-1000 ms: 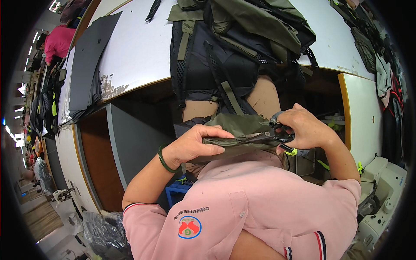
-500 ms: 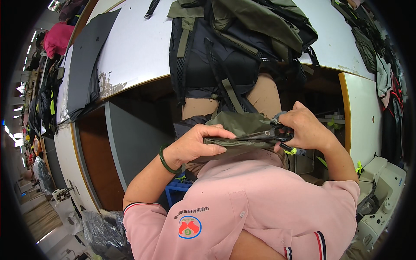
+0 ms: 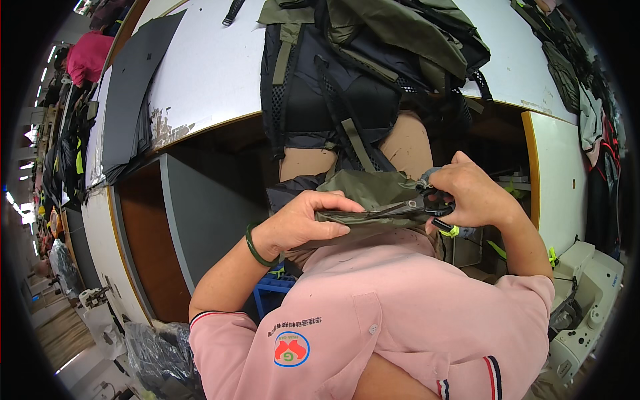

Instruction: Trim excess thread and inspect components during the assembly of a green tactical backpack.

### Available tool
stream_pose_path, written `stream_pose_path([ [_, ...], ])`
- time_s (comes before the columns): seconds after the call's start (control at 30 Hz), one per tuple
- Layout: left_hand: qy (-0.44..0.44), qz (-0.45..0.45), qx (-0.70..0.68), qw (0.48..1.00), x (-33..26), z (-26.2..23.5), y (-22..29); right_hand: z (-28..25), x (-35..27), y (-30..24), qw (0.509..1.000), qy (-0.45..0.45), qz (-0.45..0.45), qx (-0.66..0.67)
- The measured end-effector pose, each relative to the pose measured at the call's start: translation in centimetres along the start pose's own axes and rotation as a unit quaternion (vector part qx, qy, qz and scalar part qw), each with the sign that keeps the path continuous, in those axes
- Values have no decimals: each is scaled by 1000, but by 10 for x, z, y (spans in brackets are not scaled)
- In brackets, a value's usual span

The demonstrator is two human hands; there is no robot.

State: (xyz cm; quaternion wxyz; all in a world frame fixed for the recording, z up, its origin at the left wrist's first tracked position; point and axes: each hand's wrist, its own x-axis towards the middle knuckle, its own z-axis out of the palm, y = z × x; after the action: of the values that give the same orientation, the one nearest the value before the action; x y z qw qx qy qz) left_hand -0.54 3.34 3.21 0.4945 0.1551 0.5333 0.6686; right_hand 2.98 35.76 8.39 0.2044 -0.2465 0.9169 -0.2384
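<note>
Olive-green fabric bag panel [image 3: 373,190] pinched flat in left hand [image 3: 300,223], thumb on top, fingers curled under, held close above pink polo shirt [image 3: 400,313]. Right hand [image 3: 470,197] clamped round small dark thread snips [image 3: 433,203], blades at panel's right edge; can't tell how far open. Dark green bangle [image 3: 252,245] on left wrist. Far side: black-and-olive backpack [image 3: 353,73] draped over white worktable edge [image 3: 207,73]. Stack of dark grey sheets [image 3: 130,93] far left. White sewing machine [image 3: 587,300] near right.
</note>
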Motion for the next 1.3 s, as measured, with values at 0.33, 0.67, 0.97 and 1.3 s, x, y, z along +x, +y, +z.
stream_pose_path([
  [0.33,-10,11,9,1000,-1,0,-2,5,-2,3,1000,1,-1,-31],
  [0.67,-5,17,15,1000,0,0,-5,2,-2,0,1000,13,7,0],
  [0.97,-1,8,-9,1000,3,2,-10,7,7,-3,1000,14,-7,-18],
  [1.3,11,2,-39,999,2,5,-6,-2,0,0,978,162,-31,-123],
])
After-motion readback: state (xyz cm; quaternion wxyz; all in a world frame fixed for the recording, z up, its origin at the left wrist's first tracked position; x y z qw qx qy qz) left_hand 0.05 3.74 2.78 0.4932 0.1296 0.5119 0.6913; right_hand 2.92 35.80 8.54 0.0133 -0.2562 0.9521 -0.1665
